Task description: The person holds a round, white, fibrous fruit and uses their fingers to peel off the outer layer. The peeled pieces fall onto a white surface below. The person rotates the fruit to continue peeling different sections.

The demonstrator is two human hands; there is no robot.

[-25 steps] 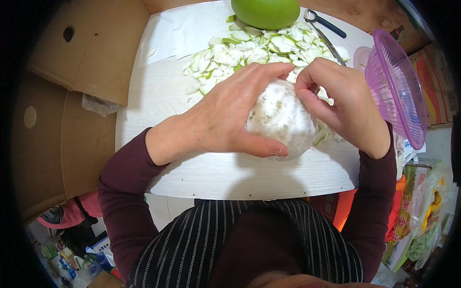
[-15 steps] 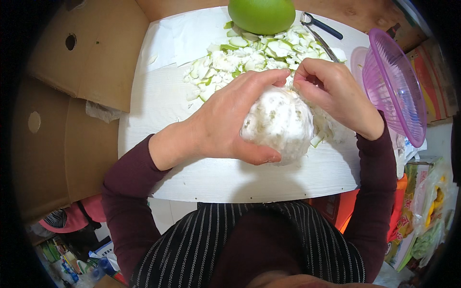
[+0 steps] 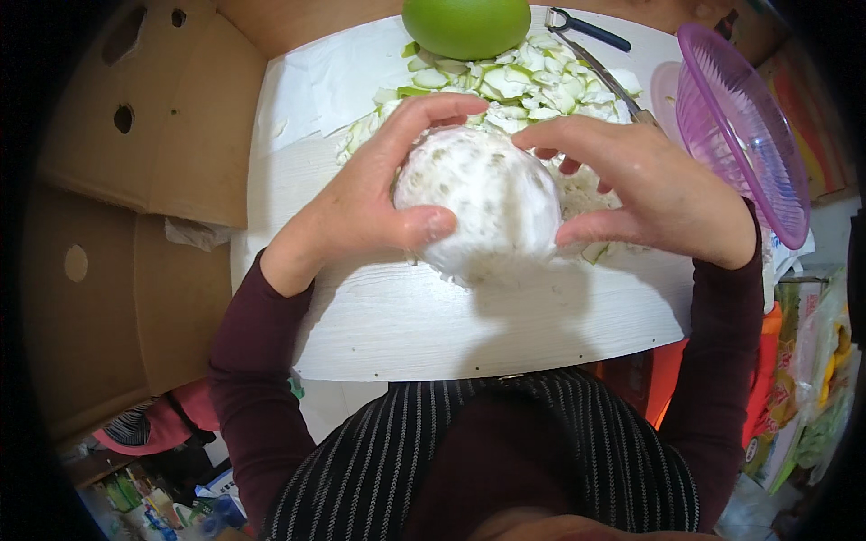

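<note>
Two hands are wrapped around one big peeled fruit [image 3: 483, 203], white and pithy all over, held just above the near part of the white table [image 3: 433, 325]. The left hand [image 3: 374, 203] cups its left side with the thumb pressed on the front and fingers curled over the top; the right hand [image 3: 645, 185] grips the other side, fingertips hooked at the top. Both are clamped on it, nothing loose.

What I'd worry about: that pith looks damp and the fruit is round, so if a thumb digs in too hard it could squirt out of the grip and roll off the near edge.

Right behind it sits a pile of green and white peel scraps [image 3: 505, 86], with a knife [image 3: 613, 86] lying by them, close enough to the right knuckles to nick them. A purple plastic bowl [image 3: 749, 135] crowds the right side, a whole green fruit [image 3: 466, 25] sits at the far edge, and cardboard boxes [image 3: 135, 180] wall off the left.
</note>
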